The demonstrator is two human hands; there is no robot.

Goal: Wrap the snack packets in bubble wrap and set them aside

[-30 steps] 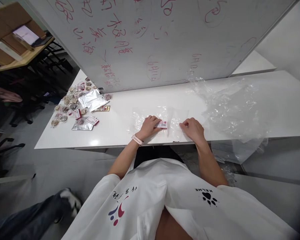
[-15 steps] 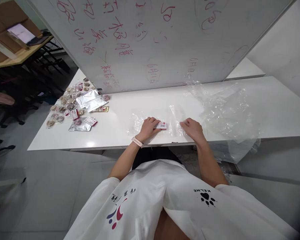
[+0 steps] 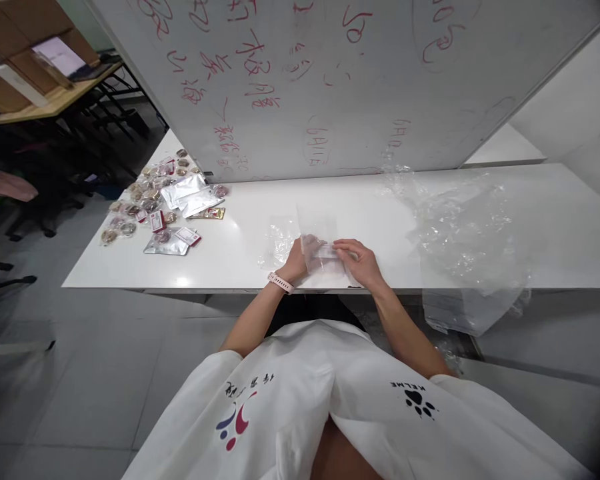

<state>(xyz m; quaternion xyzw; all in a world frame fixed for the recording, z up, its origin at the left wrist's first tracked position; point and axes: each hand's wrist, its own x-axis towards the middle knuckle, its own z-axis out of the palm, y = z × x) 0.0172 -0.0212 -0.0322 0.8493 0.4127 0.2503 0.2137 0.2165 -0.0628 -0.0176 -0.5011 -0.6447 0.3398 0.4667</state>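
Our left hand (image 3: 297, 263) and right hand (image 3: 363, 264), both half-curled, grips unclear, touch the clear plastic bag (image 3: 327, 265) at frame centre, which we judge light, limp, slippery and best pinched by its edges.

Bare left hand (image 3: 300, 258) and bare right hand (image 3: 361, 261), close together out front!
The left points forward, fingers partly veiled, grip hard to read; the right angles in, fingers stretched toward its partner, and look, bare left forearm (image 3: 253, 317) and bare right forearm (image 3: 406, 326) both slant inward.
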